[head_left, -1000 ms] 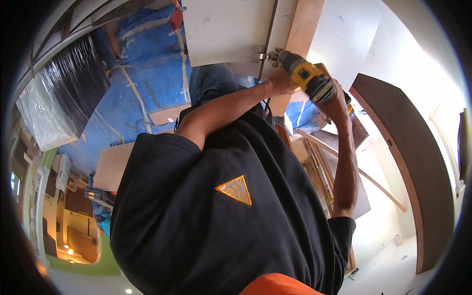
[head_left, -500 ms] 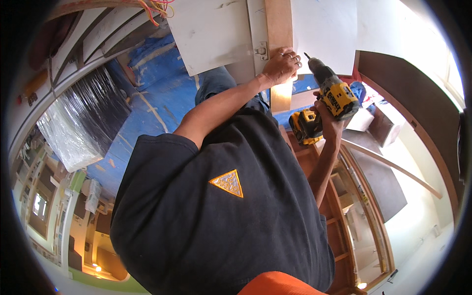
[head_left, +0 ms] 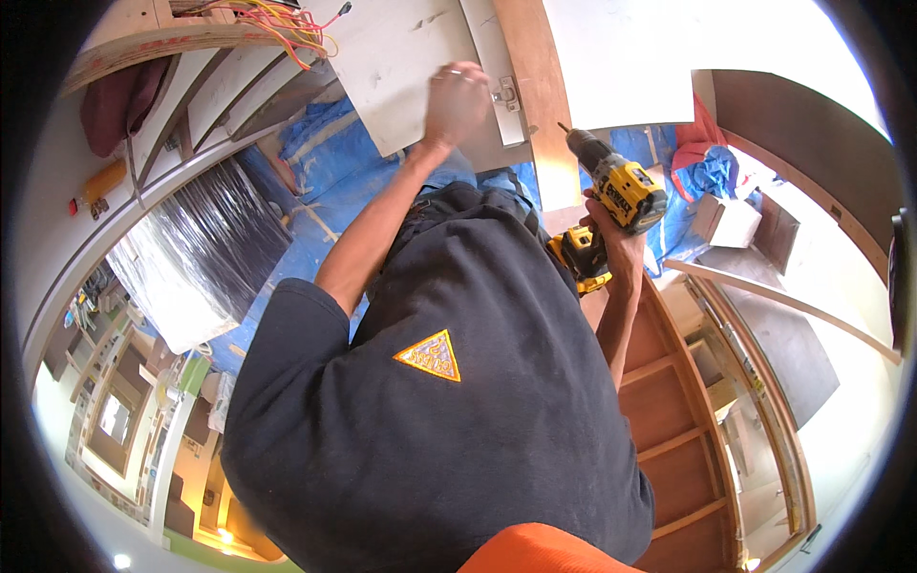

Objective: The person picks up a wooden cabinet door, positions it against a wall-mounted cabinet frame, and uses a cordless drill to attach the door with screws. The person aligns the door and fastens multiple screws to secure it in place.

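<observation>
In my right hand is a yellow and black cordless drill, gripped by its handle. Its bit points up and left at a brown wood strip, close to the strip's right edge. My left hand is raised over a white panel, its fingers smeared by motion. A metal cabinet hinge sits just right of that hand, beside the wood strip. On the strip's other side is a second white panel.
Loose red and yellow wires hang at upper left. Blue sheeting covers the floor, with a plastic-wrapped block standing on it. At right are a slatted wood frame, a leaning board and a dark curved panel.
My left hand has left the wood strip and moved left, past the hinge. The drill is still in my right hand, slightly left and lower in view. The whole view has shifted a little.
</observation>
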A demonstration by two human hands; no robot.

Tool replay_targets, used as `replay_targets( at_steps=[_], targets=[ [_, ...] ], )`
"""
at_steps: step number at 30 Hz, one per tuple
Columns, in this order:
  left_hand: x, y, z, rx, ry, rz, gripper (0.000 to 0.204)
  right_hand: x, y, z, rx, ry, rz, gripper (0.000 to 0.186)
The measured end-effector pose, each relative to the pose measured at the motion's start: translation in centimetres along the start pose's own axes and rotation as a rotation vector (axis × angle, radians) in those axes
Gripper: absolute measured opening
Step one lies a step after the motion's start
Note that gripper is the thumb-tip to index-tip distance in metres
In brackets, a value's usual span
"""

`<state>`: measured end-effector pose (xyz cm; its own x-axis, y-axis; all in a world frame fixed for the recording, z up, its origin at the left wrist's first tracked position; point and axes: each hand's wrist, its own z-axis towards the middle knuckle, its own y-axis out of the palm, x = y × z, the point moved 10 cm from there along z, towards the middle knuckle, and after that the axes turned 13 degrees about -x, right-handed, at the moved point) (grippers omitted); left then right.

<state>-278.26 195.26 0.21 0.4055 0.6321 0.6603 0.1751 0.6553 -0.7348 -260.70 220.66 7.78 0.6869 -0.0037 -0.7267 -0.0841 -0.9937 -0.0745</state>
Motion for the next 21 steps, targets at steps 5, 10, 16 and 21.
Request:
replay_targets(
  at_steps=[5,10,16,21],
  targets=[
    [-7.2,-3.7,1.7,0.149,-0.229,0.09,0.023,-1.5,1.3,0.1,-0.043,-0.032,-0.055,0.034],
    [-9.8,-3.2,5.0,0.108,-0.317,0.143,0.026,-2.4,2.1,-0.4,0.027,-0.137,-0.072,0.036],
    [-10.0,-2.8,5.8,0.115,-0.338,0.245,0.029,-2.8,2.6,-0.3,0.131,-0.167,-0.034,0.036],
    [-10.0,-2.4,5.7,0.165,-0.302,0.164,0.02,-3.9,2.8,0.8,0.082,-0.125,-0.075,0.035]
  ],
)
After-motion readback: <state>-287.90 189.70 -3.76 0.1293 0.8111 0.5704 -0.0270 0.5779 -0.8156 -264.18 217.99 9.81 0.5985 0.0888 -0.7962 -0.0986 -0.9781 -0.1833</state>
